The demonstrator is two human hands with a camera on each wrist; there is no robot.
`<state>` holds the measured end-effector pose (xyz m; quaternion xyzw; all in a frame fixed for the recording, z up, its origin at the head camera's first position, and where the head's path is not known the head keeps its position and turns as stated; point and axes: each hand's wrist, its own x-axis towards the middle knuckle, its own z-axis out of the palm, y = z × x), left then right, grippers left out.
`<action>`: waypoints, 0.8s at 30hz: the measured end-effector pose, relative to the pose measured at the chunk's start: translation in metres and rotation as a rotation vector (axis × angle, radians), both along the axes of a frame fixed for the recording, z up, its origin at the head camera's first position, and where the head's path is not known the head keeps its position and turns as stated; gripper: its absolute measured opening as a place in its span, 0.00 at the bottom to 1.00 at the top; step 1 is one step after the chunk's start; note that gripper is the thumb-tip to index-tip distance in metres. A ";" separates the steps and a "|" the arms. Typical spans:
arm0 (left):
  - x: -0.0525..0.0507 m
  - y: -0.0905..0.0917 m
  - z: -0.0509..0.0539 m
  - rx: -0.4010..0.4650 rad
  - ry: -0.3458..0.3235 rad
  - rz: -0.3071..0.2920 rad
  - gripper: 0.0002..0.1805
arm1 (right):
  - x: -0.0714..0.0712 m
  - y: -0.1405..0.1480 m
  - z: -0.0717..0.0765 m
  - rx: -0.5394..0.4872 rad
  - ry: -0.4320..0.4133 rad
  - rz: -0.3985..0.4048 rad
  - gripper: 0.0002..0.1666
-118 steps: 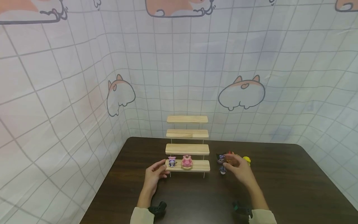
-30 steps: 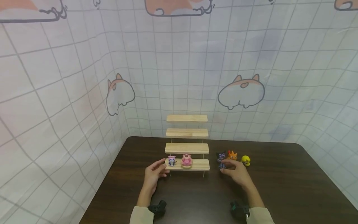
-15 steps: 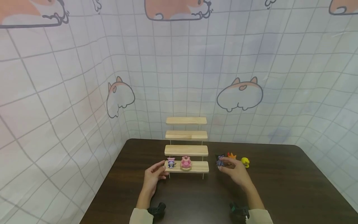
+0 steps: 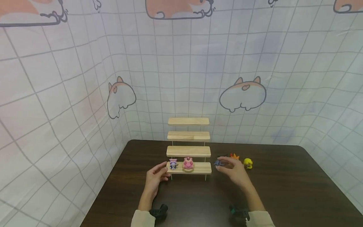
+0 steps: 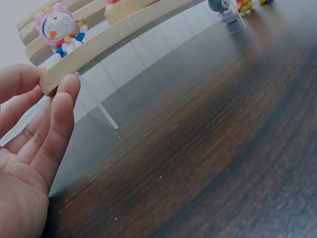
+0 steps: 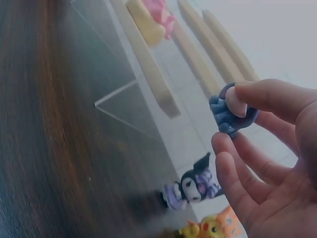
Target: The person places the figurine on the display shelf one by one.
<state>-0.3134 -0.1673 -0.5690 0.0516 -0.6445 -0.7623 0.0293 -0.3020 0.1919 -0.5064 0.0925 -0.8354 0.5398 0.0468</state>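
Observation:
A wooden tiered display stand (image 4: 188, 152) stands on the table. My left hand (image 4: 153, 180) grips the left end of its lowest shelf (image 5: 99, 49), thumb on one side and fingers below. On that shelf sit a white cat-faced figurine in a pink hood (image 5: 58, 27) and, to its right, a pink figurine on a tan base (image 4: 188, 164). My right hand (image 4: 236, 172) pinches a small blue figurine (image 6: 225, 115) between thumb and fingers, lifted just right of the stand. Its face is turned away from the right wrist view.
A black-and-purple figurine (image 6: 190, 187) stands on the table, mostly behind my right hand in the head view. Beside it are an orange figurine (image 4: 235, 156) and a yellow one (image 4: 248, 163). The stand's thin clear legs (image 6: 116, 94) reach the dark table (image 4: 283, 179).
My right hand has taken hold of the blue figurine, raised it off the table and moved it left toward the stand. The left hand has stayed on the shelf end.

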 end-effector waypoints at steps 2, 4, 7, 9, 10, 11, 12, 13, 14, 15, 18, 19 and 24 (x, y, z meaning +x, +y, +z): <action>0.000 0.000 0.001 0.001 0.000 0.000 0.22 | 0.000 -0.003 0.001 -0.003 0.010 0.003 0.24; 0.000 0.000 0.001 0.000 0.000 -0.001 0.22 | 0.001 -0.006 0.002 -0.004 0.020 0.007 0.24; 0.000 0.000 0.001 0.004 0.001 -0.002 0.22 | 0.001 -0.011 0.003 -0.017 0.017 0.002 0.24; 0.000 0.000 0.000 0.002 0.001 -0.004 0.23 | 0.002 -0.014 0.003 -0.026 0.014 0.008 0.24; 0.000 0.000 0.000 0.002 0.000 -0.005 0.23 | 0.002 -0.016 0.004 -0.030 0.012 0.008 0.24; 0.000 0.000 0.000 0.002 0.001 -0.006 0.23 | 0.003 -0.018 0.005 -0.034 0.012 0.010 0.24; 0.000 0.000 0.000 0.000 0.002 -0.006 0.23 | 0.004 -0.020 0.005 -0.039 0.016 0.015 0.24; 0.000 0.000 -0.001 -0.002 0.003 -0.008 0.23 | 0.007 -0.023 0.009 -0.042 0.019 0.022 0.24; 0.000 0.001 -0.001 -0.001 0.002 -0.007 0.23 | 0.008 -0.025 0.010 -0.044 0.022 0.026 0.24; 0.000 0.001 -0.001 -0.001 0.003 -0.007 0.22 | 0.008 -0.027 0.009 -0.036 0.029 0.026 0.24; 0.000 0.001 -0.001 0.001 0.002 -0.002 0.22 | 0.007 -0.032 0.007 -0.017 0.040 0.015 0.24; 0.000 0.001 0.000 0.001 0.001 -0.001 0.22 | 0.007 -0.033 0.006 -0.009 0.038 0.009 0.23; 0.000 0.001 0.000 0.001 0.001 0.001 0.22 | 0.005 -0.040 -0.001 -0.029 0.026 -0.007 0.23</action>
